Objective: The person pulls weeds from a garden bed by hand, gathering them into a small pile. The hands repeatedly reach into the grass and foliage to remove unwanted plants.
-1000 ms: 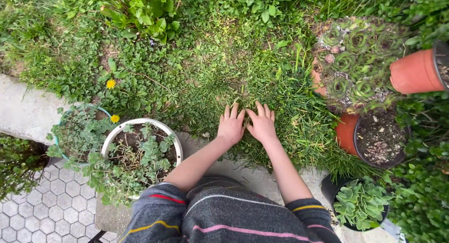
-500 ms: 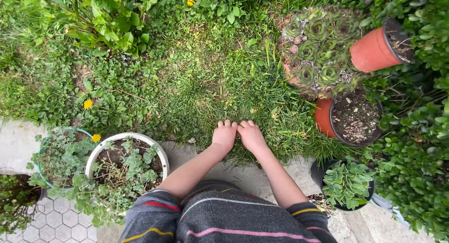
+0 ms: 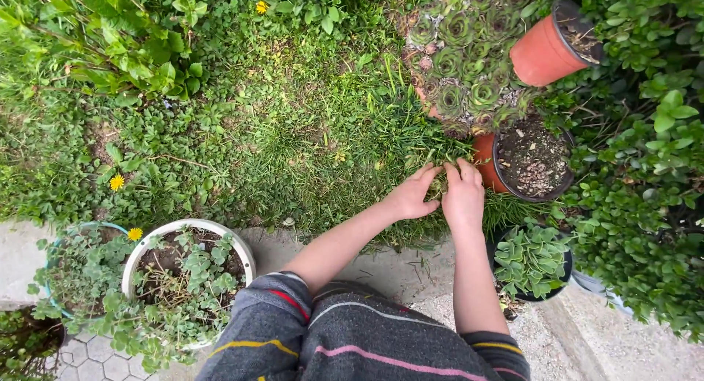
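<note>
My left hand [image 3: 412, 195] and my right hand [image 3: 463, 193] rest side by side on a tuft of long grass [image 3: 433, 157] at the edge of the lawn, fingers curled into the blades. Whether the fingers grip grass is unclear. Both hands lie just left of a dark pot of bare soil [image 3: 534, 162] and an orange pot [image 3: 485, 165] beside it. A mound of green rosette succulents [image 3: 462, 58] sits just beyond the hands. My grey striped sleeves [image 3: 352, 344] fill the bottom of the view.
A tipped orange pot [image 3: 546, 52] lies at top right. A black pot of succulents [image 3: 530, 260] stands by my right forearm. A white pot [image 3: 183, 271] and a pale blue pot [image 3: 81, 267] stand at left on concrete [image 3: 389, 271]. Shrubs [image 3: 645, 183] crowd the right.
Both hands have moved right along the grass edge, from the middle of the lawn to beside the soil-filled pot. The view has shifted with them.
</note>
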